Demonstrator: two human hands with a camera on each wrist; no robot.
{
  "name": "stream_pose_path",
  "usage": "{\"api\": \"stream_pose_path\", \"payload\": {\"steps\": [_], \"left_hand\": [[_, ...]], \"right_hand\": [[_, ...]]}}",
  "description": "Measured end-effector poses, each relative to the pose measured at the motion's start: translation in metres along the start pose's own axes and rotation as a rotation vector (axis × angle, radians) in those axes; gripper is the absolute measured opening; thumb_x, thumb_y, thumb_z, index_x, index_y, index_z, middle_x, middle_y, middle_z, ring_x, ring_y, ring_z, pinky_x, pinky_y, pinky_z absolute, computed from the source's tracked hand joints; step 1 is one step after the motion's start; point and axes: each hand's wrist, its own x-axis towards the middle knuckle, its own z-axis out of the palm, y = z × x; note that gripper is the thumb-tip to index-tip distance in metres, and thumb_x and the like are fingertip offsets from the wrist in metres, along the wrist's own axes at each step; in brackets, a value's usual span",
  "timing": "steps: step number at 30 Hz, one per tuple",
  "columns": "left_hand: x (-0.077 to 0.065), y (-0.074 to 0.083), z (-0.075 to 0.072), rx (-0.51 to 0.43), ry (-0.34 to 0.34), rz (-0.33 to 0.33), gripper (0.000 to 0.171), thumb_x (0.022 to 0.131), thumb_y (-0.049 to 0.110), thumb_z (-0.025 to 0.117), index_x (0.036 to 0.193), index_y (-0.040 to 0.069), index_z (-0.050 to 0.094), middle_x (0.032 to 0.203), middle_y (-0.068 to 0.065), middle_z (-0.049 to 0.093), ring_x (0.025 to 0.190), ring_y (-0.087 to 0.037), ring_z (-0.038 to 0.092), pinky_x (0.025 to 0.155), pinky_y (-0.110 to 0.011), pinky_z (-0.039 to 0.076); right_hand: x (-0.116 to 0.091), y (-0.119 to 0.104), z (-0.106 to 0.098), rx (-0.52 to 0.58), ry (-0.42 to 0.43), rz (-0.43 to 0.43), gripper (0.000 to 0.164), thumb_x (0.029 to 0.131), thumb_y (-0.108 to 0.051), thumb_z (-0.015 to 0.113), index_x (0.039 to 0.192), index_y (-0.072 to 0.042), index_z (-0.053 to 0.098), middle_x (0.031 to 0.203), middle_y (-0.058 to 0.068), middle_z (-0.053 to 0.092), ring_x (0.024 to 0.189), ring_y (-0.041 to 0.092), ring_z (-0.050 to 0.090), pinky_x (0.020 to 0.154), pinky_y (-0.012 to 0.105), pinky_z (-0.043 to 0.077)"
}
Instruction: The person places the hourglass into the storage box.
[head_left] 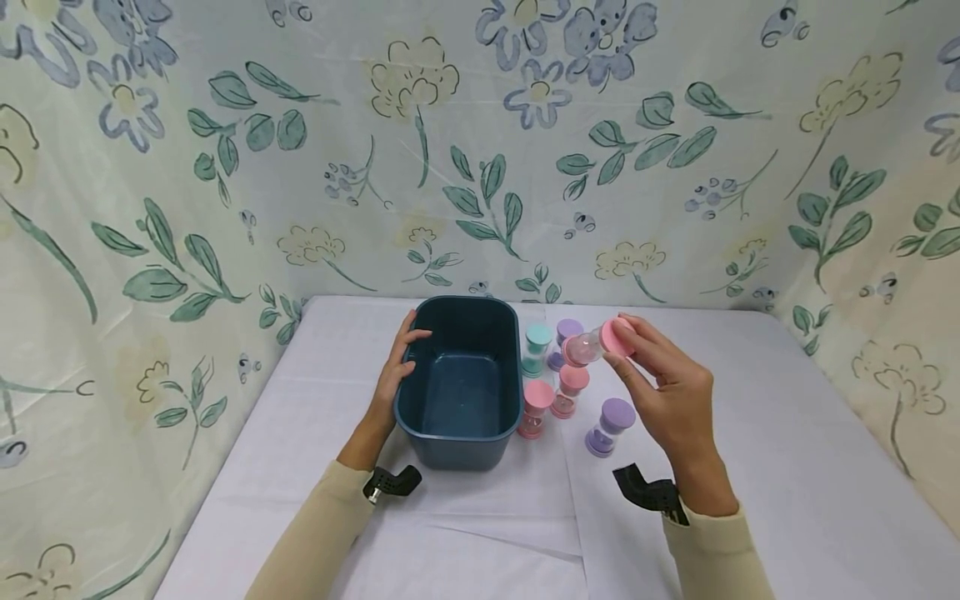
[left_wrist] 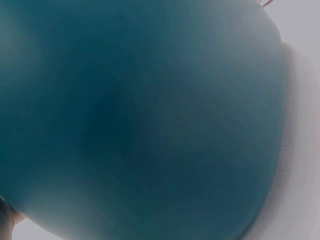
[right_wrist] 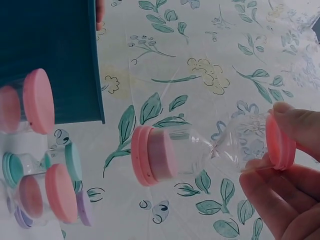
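Note:
My right hand [head_left: 671, 392] pinches a small pink-capped hourglass [head_left: 587, 347] by one end cap, thumb against fingers. It is tilted nearly sideways above the table, its pink sand [right_wrist: 162, 154] in the end away from the fingers. My left hand [head_left: 392, 379] holds the left rim of a dark blue bin [head_left: 457, 437], fingertips over the edge. The bin's inside shows bare. Close to its right side stand two pink hourglasses [head_left: 536, 408], a teal hourglass [head_left: 536, 348] and a purple hourglass [head_left: 567, 331], partly hidden. Another purple hourglass [head_left: 610, 427] stands below the right hand. The bin's wall [left_wrist: 150, 120] fills the left wrist view.
A white cloth [head_left: 495, 533] with creases covers the table. Behind it hangs a floral curtain [head_left: 480, 167], which also runs along both sides. Black wrist mounts [head_left: 648, 492] sit at both cuffs.

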Motion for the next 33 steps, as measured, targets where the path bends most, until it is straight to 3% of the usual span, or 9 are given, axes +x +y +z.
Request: {"api": "stream_pose_path", "payload": {"steps": [12,23,33], "left_hand": [[0.0,0.001,-0.001,0.001,-0.01,-0.016,0.051,0.088,0.009,0.032,0.136,-0.008,0.041,0.161,-0.013,0.006,0.148,-0.026,-0.001,0.111,-0.059,-0.005],[0.0,0.035,0.004,0.0,-0.038,-0.034,0.051,0.086,0.003,0.03,0.132,-0.019,0.035,0.157,-0.029,0.001,0.145,-0.042,-0.004,0.11,-0.062,-0.003],[0.0,0.002,-0.001,-0.013,-0.011,-0.027,0.051,0.088,0.007,0.031,0.135,-0.011,0.038,0.161,-0.018,0.003,0.147,-0.032,-0.003,0.11,-0.061,-0.006]], "right_hand": [[-0.002,-0.01,0.011,0.113,-0.006,-0.025,0.06,0.066,0.019,0.076,0.122,0.0,0.065,0.128,0.013,0.062,0.119,0.023,0.059,0.087,0.019,0.048],[0.004,-0.045,0.016,0.181,-0.018,-0.053,0.054,0.064,0.027,0.07,0.116,0.014,0.062,0.121,0.029,0.061,0.115,0.032,0.06,0.088,0.022,0.048],[0.001,-0.045,0.025,0.191,-0.031,-0.092,0.058,0.064,0.027,0.07,0.119,0.01,0.063,0.124,0.025,0.061,0.117,0.027,0.06,0.087,0.021,0.048]]}}
